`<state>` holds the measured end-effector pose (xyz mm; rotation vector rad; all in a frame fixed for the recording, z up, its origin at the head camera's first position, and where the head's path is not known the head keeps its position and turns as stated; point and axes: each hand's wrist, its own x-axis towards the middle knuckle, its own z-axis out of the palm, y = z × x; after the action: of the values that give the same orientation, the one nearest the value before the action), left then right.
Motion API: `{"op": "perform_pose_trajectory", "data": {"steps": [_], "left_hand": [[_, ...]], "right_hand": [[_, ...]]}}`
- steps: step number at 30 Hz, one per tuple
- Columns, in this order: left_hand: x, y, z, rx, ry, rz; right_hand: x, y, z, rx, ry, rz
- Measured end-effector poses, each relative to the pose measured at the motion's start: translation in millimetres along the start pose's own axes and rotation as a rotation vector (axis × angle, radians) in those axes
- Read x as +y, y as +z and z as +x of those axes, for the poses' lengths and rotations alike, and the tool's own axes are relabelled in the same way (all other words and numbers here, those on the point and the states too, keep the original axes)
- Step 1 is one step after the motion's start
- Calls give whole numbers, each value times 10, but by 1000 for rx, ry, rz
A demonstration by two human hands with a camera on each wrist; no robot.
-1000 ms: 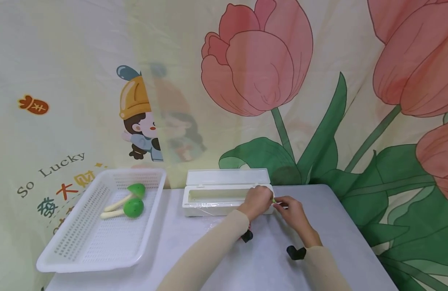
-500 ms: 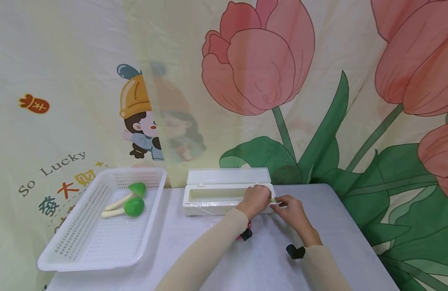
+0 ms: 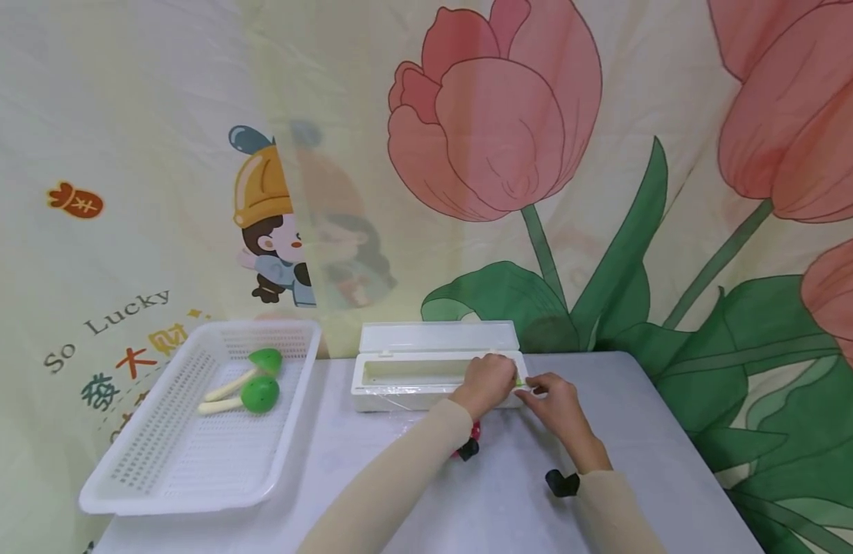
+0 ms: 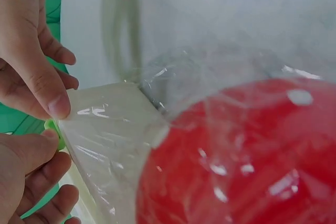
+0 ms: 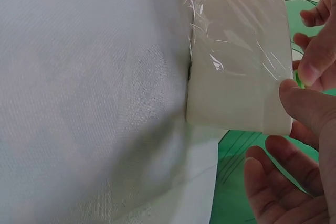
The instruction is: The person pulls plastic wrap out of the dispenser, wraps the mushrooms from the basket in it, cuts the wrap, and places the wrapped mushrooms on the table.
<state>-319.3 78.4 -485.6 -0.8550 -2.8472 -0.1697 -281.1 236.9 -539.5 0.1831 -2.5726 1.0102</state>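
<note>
A long white cling film dispenser (image 3: 398, 402) stands at the back of the table, its lid (image 3: 440, 336) raised. Clear film (image 5: 231, 51) drapes over its front side. At the dispenser's right end, my left hand (image 3: 488, 382) pinches a small green slide cutter (image 4: 55, 132), mostly hidden by fingers. My right hand (image 3: 554, 402) grips the right end corner, thumb on the front side and the lower fingers spread below. Under the film in the left wrist view lies a large red round thing (image 4: 236, 150) with a white spot; the left wrist mostly hides it in the head view.
A white perforated basket (image 3: 184, 504) stands at the left with two green-headed toys (image 3: 260, 394) with pale handles in it. A printed curtain (image 3: 495, 138) hangs right behind the table (image 3: 509, 508). Black wrist cameras (image 3: 561, 483) sit below both hands.
My right thumb has shifted slightly left onto the dispenser's front corner, and the green slide cutter sits slightly further in from the right end. The left hand barely moves.
</note>
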Motion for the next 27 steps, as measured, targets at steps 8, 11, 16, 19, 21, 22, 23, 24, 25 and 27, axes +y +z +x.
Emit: {"op": "perform_pose_trajectory", "data": {"steps": [8,11,16,19,21,22,23,24,25,27], "left_hand": [[-61,-29,-82,0,28,82],[-113,-58,-118,-13,33,102],[-235,-105,-192,-14,31,77],[-311,-113,-248,-17,35,72],[-356,-117,-290,-24,43,97],[-377,-118,-310,-25,49,117],[-396,-128,-332,-29,55,138],[-417,-141,-355,-34,61,162],[-437,-163,-380,-36,64,182],[-491,-201,-434,-37,64,207]], "right_hand": [[-1,6,-17,3,-20,7],[-15,-3,-13,-19,1,-2],[-2,-14,-2,-8,14,-22],[0,-14,-1,-5,16,-13],[-6,-12,-3,-13,19,-8],[-5,-10,-2,-17,21,-9],[-7,-10,-3,-21,26,-10],[-10,-10,-4,-26,31,-12],[-12,-12,-4,-33,42,-14],[-8,-23,-5,-49,67,-20]]}}
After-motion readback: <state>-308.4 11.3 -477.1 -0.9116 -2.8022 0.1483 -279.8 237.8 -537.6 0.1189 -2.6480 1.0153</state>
